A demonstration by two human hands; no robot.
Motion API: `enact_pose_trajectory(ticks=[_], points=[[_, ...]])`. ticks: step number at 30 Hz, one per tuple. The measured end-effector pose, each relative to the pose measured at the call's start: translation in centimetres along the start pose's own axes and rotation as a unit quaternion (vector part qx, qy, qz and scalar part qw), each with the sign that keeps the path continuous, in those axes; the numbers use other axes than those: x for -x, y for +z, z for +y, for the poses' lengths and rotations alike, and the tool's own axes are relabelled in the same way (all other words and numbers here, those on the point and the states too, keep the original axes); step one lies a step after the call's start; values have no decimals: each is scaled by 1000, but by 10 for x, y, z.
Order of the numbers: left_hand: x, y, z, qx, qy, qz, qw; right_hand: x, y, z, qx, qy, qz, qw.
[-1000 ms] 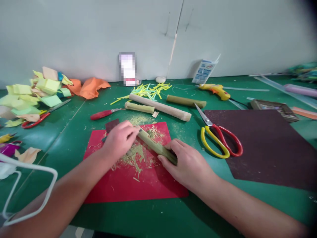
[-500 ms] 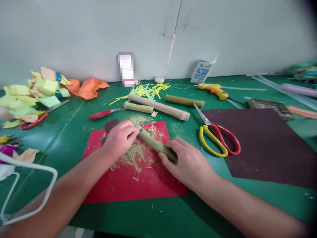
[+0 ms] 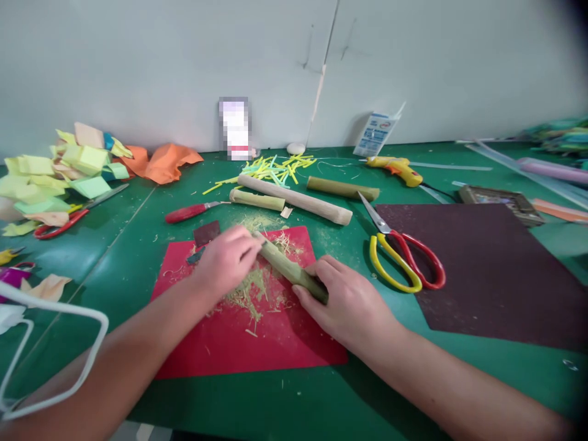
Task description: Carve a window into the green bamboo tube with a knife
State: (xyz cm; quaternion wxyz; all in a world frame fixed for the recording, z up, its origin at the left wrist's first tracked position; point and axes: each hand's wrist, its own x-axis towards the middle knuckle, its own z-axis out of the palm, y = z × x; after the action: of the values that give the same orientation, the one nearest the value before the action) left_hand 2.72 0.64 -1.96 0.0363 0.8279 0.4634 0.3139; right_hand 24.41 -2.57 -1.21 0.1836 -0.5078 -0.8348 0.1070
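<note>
A pale green bamboo stick point(image 3: 287, 264) slants over a red sheet point(image 3: 257, 355). Around its near end the fingers of my right hand point(image 3: 351, 297) are wrapped. At the far end, my left hand point(image 3: 229, 257) is closed in a pinch; a small dark edge shows at its fingertips against the bamboo, too small to name. Thin bamboo shavings point(image 3: 250, 291) lie heaped on the sheet below the stick. A dark brown square point(image 3: 206, 233), looking like sandpaper, rests just behind my left hand.
Beyond the sheet lie a red-handled knife point(image 3: 186, 213), a short peeled piece point(image 3: 257, 199), a long pale stick point(image 3: 296, 199) and a green bamboo piece point(image 3: 342, 187). Right are scissors point(image 3: 407, 260), a large dark sheet point(image 3: 482, 275) and a yellow glue gun point(image 3: 397, 168). Folded papers point(image 3: 41, 177) pile up left.
My left hand has shifted very slightly right and down along the bamboo. My right hand keeps its grip, and the stick has barely moved.
</note>
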Motion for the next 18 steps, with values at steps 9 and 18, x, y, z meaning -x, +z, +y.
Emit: enact_pose_trajectory(ticks=[9, 18], points=[[4, 0, 4, -3, -4, 3, 1000, 0, -1, 0, 2, 4, -11, 1000], [0, 2, 4, -11, 5, 14, 1000, 1, -2, 1, 14, 6, -14, 1000]])
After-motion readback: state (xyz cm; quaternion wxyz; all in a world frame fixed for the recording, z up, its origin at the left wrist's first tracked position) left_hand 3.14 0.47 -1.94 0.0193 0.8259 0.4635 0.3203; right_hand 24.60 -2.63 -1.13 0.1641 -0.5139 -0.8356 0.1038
